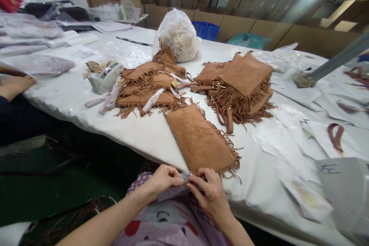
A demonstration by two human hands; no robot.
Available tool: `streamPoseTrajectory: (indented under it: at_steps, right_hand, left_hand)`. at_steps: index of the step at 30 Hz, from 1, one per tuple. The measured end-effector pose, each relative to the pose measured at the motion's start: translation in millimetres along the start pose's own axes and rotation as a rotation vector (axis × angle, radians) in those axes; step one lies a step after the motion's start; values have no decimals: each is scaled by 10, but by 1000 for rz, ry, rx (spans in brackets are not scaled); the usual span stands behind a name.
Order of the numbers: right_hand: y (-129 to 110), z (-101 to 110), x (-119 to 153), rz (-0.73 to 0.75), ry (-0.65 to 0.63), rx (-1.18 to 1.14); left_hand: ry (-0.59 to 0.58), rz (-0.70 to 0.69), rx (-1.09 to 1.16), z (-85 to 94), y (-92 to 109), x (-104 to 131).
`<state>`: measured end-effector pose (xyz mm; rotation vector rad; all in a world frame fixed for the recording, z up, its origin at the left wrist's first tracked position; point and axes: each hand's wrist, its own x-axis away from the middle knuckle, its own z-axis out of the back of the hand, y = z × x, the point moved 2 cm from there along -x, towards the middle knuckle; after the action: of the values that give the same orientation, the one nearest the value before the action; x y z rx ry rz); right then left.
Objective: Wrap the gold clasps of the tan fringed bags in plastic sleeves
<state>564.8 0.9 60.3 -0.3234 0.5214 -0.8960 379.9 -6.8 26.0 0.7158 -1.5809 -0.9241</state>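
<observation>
A small clear plastic bag (174, 190) is pinched between a worker's two hands at the near edge of a white table (144, 138), low over the lap. The left hand (164, 180) closes thumb and fingers on the bag's left end; the right hand (209, 192) grips its right end, fingertips curled down onto the film. What the bag contains cannot be made out.

Just beyond the hands, a tan suede fringed pouch (198, 140) lies flat on the table, its fringe (227, 150) trailing along the right side and hanging at the near corner. Farther back on the left, a heap of fringed pouches (147, 88) is strewn with pale paper tags. To its right sits a second stack of fringed bags (239, 84) with brass clasps and loose straps. Beside the left heap stands a grey tape dispenser (105, 78). Behind the pouches, a knotted white plastic sack (180, 36) bulges with pale material. Flat plastic sleeves (291, 138) cover the table's right side, one holding a brown strap (336, 136). Another person's hand (14, 84) rests on the table at far left. Cardboard boxes (245, 27) line the back wall.
</observation>
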Motion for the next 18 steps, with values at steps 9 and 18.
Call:
streamPoseTrajectory:
  at_steps: [9,18]
  right_hand:
    - [-77,256,-450,58,-293,-167]
    - [-163,191,-654,154,-532,-57]
  left_hand:
    - [77,-526,-735,-76,431,245]
    - [3,-369,-725,89,619,232]
